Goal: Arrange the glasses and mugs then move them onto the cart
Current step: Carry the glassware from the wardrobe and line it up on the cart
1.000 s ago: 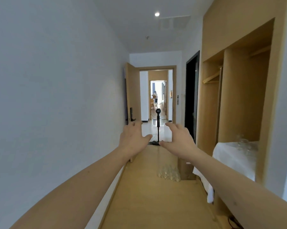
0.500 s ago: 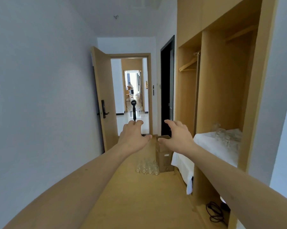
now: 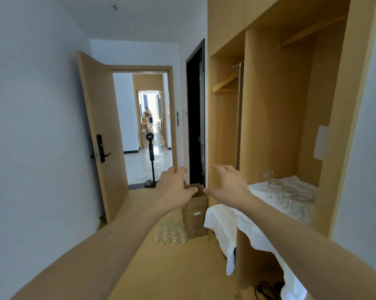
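Both my arms reach forward at chest height. My left hand (image 3: 174, 188) and my right hand (image 3: 228, 187) are empty, fingers spread, thumbs pointing toward each other. Several clear glasses (image 3: 169, 231) stand in a cluster on the wooden floor, below my left hand and beside a cardboard box (image 3: 195, 215). More clear glasses and jars (image 3: 286, 193) stand on a white cloth (image 3: 223, 215) that covers a shelf inside the wooden wardrobe niche on the right, just past my right wrist. No cart is in view.
An open wooden door (image 3: 100, 135) stands on the left. A standing fan (image 3: 151, 148) is in the doorway ahead, a person far behind it. A dark doorway (image 3: 195, 113) is beside the wardrobe. Black cables (image 3: 267, 289) lie under the shelf.
My view has swung right and come closer: the door, box, floor glasses and cloth-covered shelf now appear larger. My hands have drifted slightly apart, still empty.
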Action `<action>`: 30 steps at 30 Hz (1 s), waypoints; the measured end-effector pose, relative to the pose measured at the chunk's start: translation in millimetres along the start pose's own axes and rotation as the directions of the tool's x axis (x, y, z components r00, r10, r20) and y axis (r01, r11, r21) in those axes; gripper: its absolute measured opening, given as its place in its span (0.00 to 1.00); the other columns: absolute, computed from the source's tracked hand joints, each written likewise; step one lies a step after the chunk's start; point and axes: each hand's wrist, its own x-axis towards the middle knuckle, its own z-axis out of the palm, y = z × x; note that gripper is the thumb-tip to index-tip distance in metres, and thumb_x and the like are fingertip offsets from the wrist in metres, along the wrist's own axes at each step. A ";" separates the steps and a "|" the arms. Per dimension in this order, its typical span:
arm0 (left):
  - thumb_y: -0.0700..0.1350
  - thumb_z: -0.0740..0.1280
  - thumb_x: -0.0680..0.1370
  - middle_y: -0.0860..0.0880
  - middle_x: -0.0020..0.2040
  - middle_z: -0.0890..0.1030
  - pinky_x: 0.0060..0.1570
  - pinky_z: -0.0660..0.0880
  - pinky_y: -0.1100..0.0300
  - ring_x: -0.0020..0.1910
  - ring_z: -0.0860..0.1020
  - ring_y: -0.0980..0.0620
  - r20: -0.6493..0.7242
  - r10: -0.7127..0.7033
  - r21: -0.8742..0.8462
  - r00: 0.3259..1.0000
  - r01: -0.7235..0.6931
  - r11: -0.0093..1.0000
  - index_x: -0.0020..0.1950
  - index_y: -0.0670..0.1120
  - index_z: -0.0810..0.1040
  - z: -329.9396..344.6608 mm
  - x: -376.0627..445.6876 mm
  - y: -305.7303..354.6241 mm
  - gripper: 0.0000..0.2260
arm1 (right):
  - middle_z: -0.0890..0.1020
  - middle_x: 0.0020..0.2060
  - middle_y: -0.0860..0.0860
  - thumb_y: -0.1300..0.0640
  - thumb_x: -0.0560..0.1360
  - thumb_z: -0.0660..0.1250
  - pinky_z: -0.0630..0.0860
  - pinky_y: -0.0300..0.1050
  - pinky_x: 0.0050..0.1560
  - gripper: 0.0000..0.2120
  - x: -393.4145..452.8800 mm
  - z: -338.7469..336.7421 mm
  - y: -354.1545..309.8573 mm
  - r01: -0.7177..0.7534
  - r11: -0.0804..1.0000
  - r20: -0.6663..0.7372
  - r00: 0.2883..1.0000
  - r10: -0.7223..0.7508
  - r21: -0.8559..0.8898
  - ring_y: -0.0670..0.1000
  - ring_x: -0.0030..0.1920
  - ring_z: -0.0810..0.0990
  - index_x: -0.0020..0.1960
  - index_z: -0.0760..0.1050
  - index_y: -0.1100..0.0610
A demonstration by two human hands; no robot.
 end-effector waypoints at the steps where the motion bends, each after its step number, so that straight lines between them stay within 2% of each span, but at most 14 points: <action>1: 0.58 0.69 0.78 0.46 0.74 0.68 0.67 0.71 0.47 0.72 0.66 0.44 0.003 0.009 -0.010 1.000 -0.009 1.000 0.78 0.51 0.64 8.2 14.0 -1.4 0.31 | 0.65 0.76 0.51 0.40 0.74 0.71 0.69 0.56 0.71 0.39 8.8 4.2 6.8 -0.019 1.000 0.001 1.000 0.019 -0.003 0.57 0.74 0.65 0.79 0.58 0.46; 6: 0.58 0.70 0.77 0.46 0.71 0.69 0.65 0.73 0.46 0.68 0.70 0.44 0.055 0.092 -0.066 0.994 -0.088 0.994 0.77 0.50 0.65 51.3 80.5 -7.1 0.31 | 0.64 0.77 0.51 0.39 0.74 0.71 0.69 0.56 0.71 0.39 45.3 32.7 40.9 -0.131 0.990 0.008 0.991 0.132 -0.056 0.57 0.75 0.64 0.79 0.58 0.47; 11: 0.59 0.71 0.77 0.47 0.74 0.68 0.68 0.72 0.47 0.71 0.69 0.44 0.115 0.206 -0.143 0.972 -0.189 0.972 0.77 0.50 0.66 96.9 150.3 -12.8 0.32 | 0.65 0.76 0.51 0.39 0.74 0.70 0.68 0.56 0.71 0.38 78.1 60.7 71.9 -0.280 0.953 -0.005 0.960 0.281 -0.111 0.57 0.75 0.64 0.79 0.59 0.47; 18: 0.60 0.70 0.77 0.47 0.74 0.68 0.68 0.72 0.47 0.72 0.67 0.44 0.225 0.367 -0.232 0.902 -0.316 0.920 0.76 0.51 0.66 144.0 240.0 -23.3 0.31 | 0.68 0.74 0.51 0.40 0.72 0.70 0.69 0.55 0.69 0.38 126.8 93.2 108.5 -0.486 0.865 -0.051 0.874 0.483 -0.124 0.57 0.73 0.66 0.78 0.60 0.48; 23: 0.60 0.69 0.78 0.48 0.71 0.70 0.60 0.71 0.53 0.68 0.69 0.45 0.293 0.445 -0.266 0.846 -0.375 0.888 0.72 0.51 0.68 178.8 278.8 -28.5 0.27 | 0.66 0.74 0.52 0.42 0.73 0.71 0.69 0.55 0.69 0.38 142.1 111.3 129.8 -0.603 0.788 -0.073 0.798 0.599 -0.127 0.57 0.72 0.65 0.78 0.60 0.48; 30: 0.59 0.69 0.78 0.46 0.74 0.68 0.69 0.69 0.48 0.72 0.66 0.43 0.356 0.520 -0.332 0.776 -0.415 0.847 0.77 0.49 0.65 214.8 312.3 -11.6 0.30 | 0.66 0.74 0.52 0.41 0.73 0.71 0.69 0.54 0.70 0.38 158.1 115.8 163.0 -0.690 0.706 -0.112 0.723 0.682 -0.156 0.57 0.73 0.66 0.78 0.60 0.48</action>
